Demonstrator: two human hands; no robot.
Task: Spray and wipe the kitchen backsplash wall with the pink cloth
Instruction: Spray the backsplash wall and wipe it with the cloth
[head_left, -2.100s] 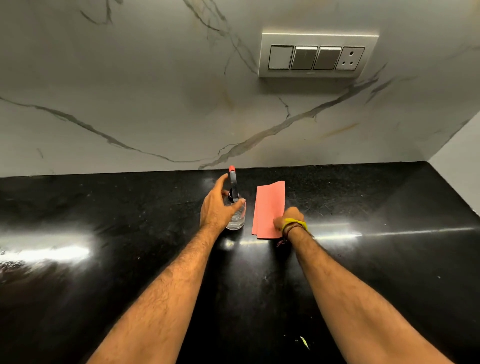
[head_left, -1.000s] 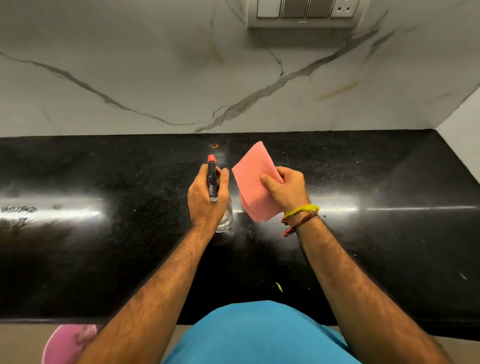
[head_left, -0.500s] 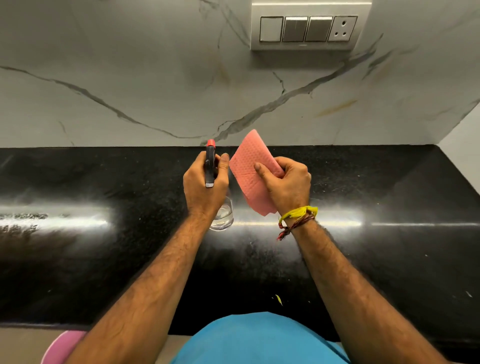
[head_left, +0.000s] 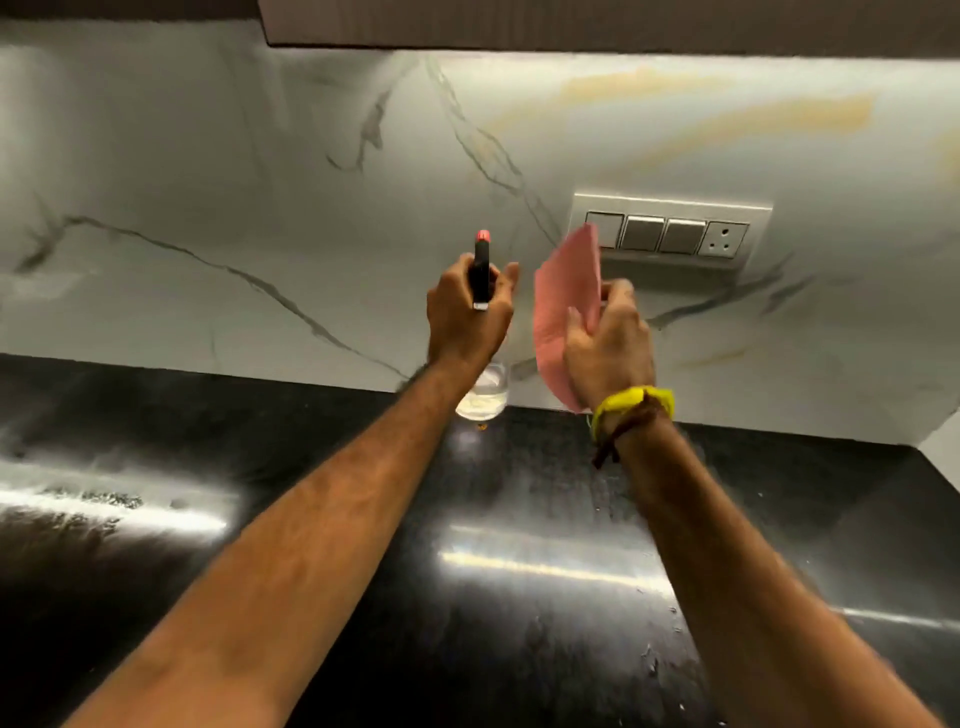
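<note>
Pink cloth (head_left: 566, 306): a thin, limp sheet held upright in the air in front of the backsplash wall (head_left: 260, 182), its top corner overlapping the left end of the switch plate (head_left: 670, 234) as seen from the head view, its lower edge hanging down to about the line where wall met tabletop (head_left: 519, 597); whether it touched the wall could not be told. Right hand (head_left: 608, 343): raised at the end of an outstretched forearm, back of the hand toward the camera, fingers curled and pinching the cloth along its right edge; wrist carried a yellow band (head_left: 634, 405) and a dark red thread. Left hand (head_left: 467, 312): raised to a similar height just left of the cloth, arm extended, fingers wrapped round the neck of a spray bottle (head_left: 482, 270); thumb stood out toward the cloth. Bottle: black head with a red nozzle tip pointed at the wall, clear body showing below the hand, clear of the tabletop; no label or writing legible. Wall: white marble-look surface with grey veins and yellowish streaks in the upper right. Switch plate: three rocker switches and one socket, no legible marking. Tabletop: glossy black stone with bright light reflections and scattered specks and droplets. A dark cabinet underside (head_left: 571, 23) ran along the top.
</note>
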